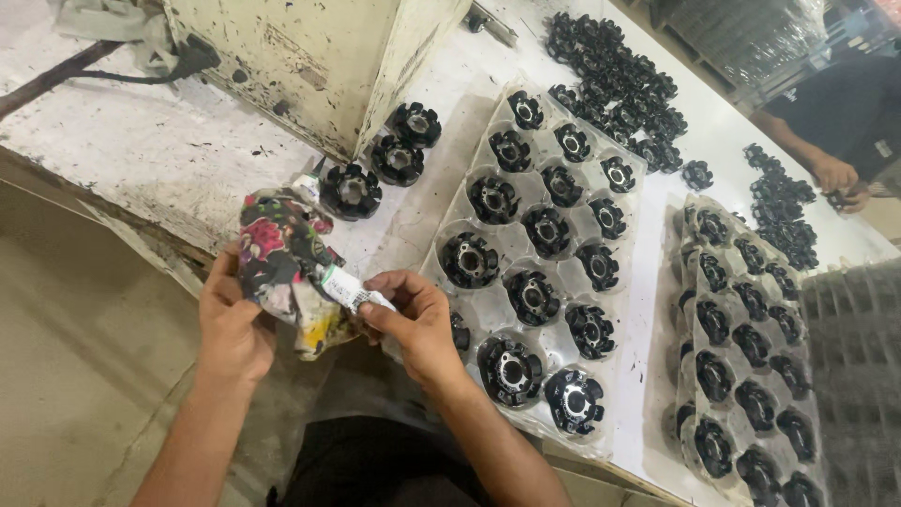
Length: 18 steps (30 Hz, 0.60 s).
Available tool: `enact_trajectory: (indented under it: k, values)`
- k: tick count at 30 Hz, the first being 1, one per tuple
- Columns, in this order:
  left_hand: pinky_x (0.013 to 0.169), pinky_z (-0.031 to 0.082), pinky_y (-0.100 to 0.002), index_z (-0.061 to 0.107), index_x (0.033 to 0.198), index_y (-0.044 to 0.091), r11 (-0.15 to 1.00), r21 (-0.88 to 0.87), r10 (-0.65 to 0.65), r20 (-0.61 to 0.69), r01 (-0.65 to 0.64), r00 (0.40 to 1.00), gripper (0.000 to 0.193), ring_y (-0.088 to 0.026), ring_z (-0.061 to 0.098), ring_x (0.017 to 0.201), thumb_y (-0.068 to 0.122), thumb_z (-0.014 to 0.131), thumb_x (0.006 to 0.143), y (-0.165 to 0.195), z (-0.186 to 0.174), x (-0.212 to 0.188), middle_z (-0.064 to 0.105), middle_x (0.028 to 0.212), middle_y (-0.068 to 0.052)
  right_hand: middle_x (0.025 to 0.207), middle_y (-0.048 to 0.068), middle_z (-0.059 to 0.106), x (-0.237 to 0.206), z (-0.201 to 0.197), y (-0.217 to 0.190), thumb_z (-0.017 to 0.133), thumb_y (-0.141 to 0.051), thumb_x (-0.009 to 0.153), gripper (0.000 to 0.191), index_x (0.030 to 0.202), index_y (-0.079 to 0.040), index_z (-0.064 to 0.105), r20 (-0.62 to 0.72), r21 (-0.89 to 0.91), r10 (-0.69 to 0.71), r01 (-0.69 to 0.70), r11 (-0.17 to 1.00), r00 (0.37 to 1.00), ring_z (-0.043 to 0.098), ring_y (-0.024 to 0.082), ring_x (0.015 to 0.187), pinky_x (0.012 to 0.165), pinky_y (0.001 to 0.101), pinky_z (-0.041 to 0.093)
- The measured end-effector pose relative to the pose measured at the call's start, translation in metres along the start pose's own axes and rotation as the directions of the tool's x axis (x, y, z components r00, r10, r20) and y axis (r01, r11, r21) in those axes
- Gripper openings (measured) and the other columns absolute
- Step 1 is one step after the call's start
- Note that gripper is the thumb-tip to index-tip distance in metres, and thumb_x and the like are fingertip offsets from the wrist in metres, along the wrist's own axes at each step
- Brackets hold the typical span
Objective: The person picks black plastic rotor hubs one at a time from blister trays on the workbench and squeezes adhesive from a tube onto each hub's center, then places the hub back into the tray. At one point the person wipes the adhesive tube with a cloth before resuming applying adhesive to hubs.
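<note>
Left hand: fingers clamped on a crumpled multicoloured floral cloth at the worktop edge. Right hand: fingers pinched on a small white tube against it. Clear moulded plastic tray: every visible pocket holds a black round toothed part; three similar parts loose beside it.

Lit evenly, soft and diffuse, source not in view. Brightest on the white table top, near washed out toward the far right end. Faint glare on the clear plastic tray rims. Short, soft shadows under the black parts. Dimmer at lower left over the floor. Wide-angle bend at the edges, table lines slanting. Slight softness at the top right corner; centre sharp, fine detail a little smeared.
</note>
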<state>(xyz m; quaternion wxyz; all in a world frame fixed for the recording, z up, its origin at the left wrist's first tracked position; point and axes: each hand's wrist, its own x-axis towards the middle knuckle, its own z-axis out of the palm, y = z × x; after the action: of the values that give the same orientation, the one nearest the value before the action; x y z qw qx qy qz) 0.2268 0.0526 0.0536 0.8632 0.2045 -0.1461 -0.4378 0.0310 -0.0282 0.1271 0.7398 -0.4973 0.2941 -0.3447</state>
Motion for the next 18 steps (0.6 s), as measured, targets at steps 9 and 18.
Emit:
enact_trajectory:
  k: [9,18]
  values:
    - [0.106,0.05,-0.029,0.068,0.12,-0.003,0.875,0.442,0.117,0.2,-0.196,0.973,0.023,-0.012,0.062,0.114,-0.007,0.068,0.097,0.006,0.001,-0.014,0.067,0.124,-0.006,0.094,0.012,0.074,-0.003,-0.003,-0.011,0.076,0.005,0.091,0.019,0.109,0.004,0.069,0.147,0.007,0.183,-0.186,0.982,0.972,0.074,0.021,0.083,0.058,0.0279,0.055]
    - [0.101,0.052,-0.029,0.065,0.124,-0.001,0.886,0.444,0.102,0.088,-0.131,0.991,0.037,-0.015,0.065,0.111,-0.007,0.047,0.093,-0.018,0.01,-0.03,0.069,0.12,-0.005,0.114,0.008,0.069,-0.03,0.012,-0.019,0.076,0.002,0.089,0.042,0.125,-0.002,0.054,0.176,-0.129,0.162,-0.14,0.982,0.971,0.068,0.015,0.099,0.075,0.0288,0.06]
